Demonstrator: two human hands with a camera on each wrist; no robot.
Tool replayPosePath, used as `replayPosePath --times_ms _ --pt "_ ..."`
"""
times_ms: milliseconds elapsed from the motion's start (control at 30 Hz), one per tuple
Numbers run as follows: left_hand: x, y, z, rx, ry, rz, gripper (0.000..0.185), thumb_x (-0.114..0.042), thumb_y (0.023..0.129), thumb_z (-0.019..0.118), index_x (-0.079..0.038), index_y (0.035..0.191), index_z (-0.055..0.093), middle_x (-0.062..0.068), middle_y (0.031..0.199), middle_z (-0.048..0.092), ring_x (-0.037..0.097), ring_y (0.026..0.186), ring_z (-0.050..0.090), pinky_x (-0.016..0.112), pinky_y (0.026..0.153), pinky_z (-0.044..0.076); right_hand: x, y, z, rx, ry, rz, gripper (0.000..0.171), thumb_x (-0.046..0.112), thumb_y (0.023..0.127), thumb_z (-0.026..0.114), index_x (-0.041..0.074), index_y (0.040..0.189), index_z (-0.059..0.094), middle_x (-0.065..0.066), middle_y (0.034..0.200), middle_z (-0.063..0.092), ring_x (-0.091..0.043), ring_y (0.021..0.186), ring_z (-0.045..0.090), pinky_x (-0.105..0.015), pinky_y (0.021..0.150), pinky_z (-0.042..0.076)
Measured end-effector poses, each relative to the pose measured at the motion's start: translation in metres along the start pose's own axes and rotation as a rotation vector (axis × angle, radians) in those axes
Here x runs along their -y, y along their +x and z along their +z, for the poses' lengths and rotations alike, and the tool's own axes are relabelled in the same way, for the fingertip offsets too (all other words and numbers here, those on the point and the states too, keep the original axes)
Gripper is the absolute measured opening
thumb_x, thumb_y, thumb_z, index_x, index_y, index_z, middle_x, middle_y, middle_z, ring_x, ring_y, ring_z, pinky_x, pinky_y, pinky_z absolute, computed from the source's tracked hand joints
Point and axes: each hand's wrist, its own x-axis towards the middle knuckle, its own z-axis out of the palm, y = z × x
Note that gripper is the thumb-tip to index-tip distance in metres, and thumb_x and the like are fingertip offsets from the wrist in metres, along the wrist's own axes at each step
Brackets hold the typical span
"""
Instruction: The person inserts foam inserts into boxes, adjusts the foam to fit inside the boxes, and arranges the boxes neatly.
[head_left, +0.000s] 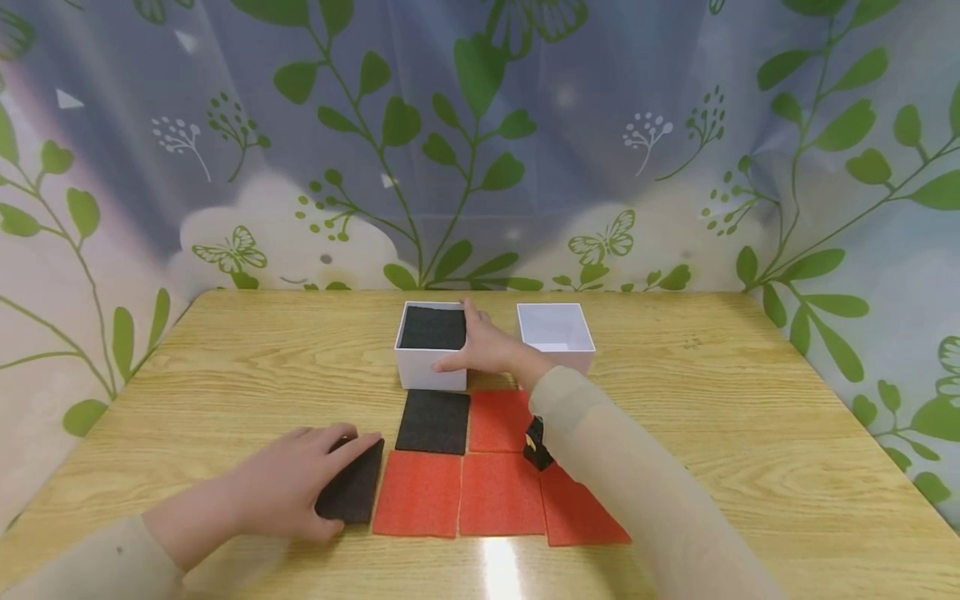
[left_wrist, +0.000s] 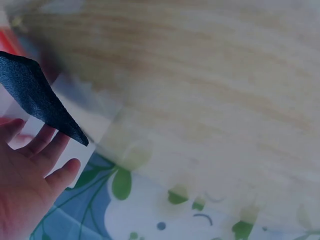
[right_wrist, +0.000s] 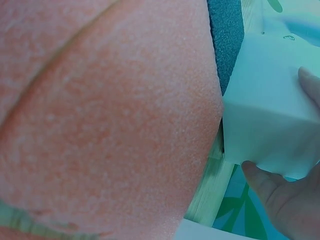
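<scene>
We're looking at a white box [head_left: 431, 367] at the far middle of the wooden table [head_left: 750, 433], and it already has a black foam pad [head_left: 432, 327] lying inside, near the top, so at least one layer looks to be in. The right hand [head_left: 487, 346] holds that box, thumb on the near wall and fingers over the right rim, curled round it; the right wrist view shows the thumb against the white side. Just to its right sits a second white box [head_left: 557, 333], open with nothing in it that we can see. Nearer to us the supply is laid out flat: a black square [head_left: 433, 422] just near of the first box, a red square [head_left: 498, 421] beside it, and three more red squares in the near row [head_left: 418, 493] [head_left: 501, 493] [head_left: 581, 512]. At the left end of that row, the left hand [head_left: 288, 487] rests on another black pad [head_left: 352, 483], fingers over its far-left edge, apparently tipping it up; in the left wrist view the pad stands clear of the fingers [left_wrist: 47, 145], so we cannot tell whether it is truly gripped. By our reckoning we're early on: one pad boxed, six outside.
</scene>
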Motion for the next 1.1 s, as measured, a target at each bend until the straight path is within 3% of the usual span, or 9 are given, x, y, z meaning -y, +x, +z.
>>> replayPosePath --times_ms 267,833,1100 --pt "-0.002 0.014 -0.020 -0.105 0.023 0.063 0.089 -0.047 0.068 0.076 -0.013 0.141 0.039 0.008 0.121 0.048 0.023 0.096 0.054 0.044 0.083 0.045 0.001 -0.002 0.000 0.010 0.005 0.016 0.119 0.042 0.074 0.076 0.016 0.149 -0.013 -0.019 0.154 0.001 -0.030 0.140 0.012 -0.046 0.108 0.022" --pt "-0.008 0.043 -0.035 -0.131 0.039 0.116 0.087 -0.046 0.070 0.075 -0.010 0.141 0.039 0.012 0.126 0.046 0.028 0.105 0.053 0.046 0.088 0.043 -0.001 0.001 0.002 -0.004 -0.014 0.022 0.119 0.044 0.073 0.077 0.014 0.149 -0.010 -0.019 0.153 0.007 -0.030 0.137 0.019 -0.045 0.107 0.024" --pt "-0.004 0.060 -0.041 -0.174 0.061 0.153 0.087 -0.046 0.070 0.075 -0.006 0.140 0.041 0.014 0.123 0.048 0.027 0.101 0.053 0.046 0.087 0.043 0.000 0.000 0.001 -0.051 -0.040 -0.024 0.116 0.039 0.074 0.078 0.007 0.149 -0.005 -0.016 0.154 0.004 -0.027 0.139 0.013 -0.042 0.108 0.022"
